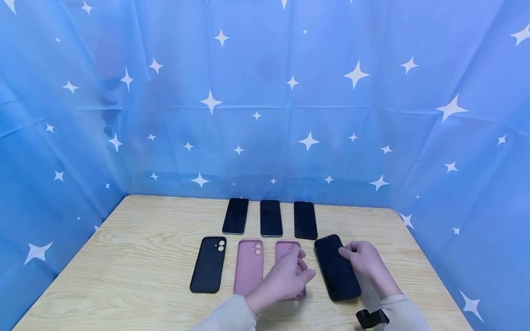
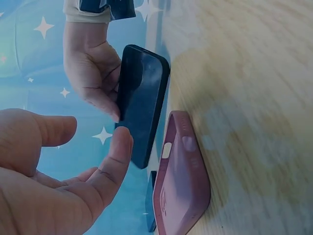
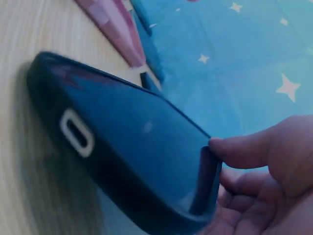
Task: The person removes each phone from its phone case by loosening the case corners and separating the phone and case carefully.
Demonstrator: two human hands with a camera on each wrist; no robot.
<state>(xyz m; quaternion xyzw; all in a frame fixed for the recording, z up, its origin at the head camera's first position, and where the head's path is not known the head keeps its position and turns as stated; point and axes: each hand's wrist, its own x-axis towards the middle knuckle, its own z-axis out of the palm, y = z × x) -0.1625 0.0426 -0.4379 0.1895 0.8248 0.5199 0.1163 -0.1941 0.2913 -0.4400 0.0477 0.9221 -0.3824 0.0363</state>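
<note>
My right hand (image 1: pixel 365 258) pinches a phone in a black case (image 1: pixel 337 271) by its right edge, thumb on the screen side. In the right wrist view, the phone's dark screen (image 3: pixel 142 132) sits inside the case's raised rim, with a pale-rimmed slot in the case wall. My left hand (image 1: pixel 285 278) is over a pink phone case (image 1: pixel 285 246), hiding much of it. Its fingers are loosely bent and hold nothing. The left wrist view shows the thumb and fingers spread apart, near the cased phone (image 2: pixel 143 98) and above the pink case (image 2: pixel 183 181).
Left of my left hand lie another pink case (image 1: pixel 249 266) and an empty black case (image 1: pixel 208 266), insides up. Behind them three bare phones (image 1: pixel 235 216) lie in a row. A blue star-patterned curtain (image 1: pixel 265 151) borders the wooden table (image 1: pixel 124 276).
</note>
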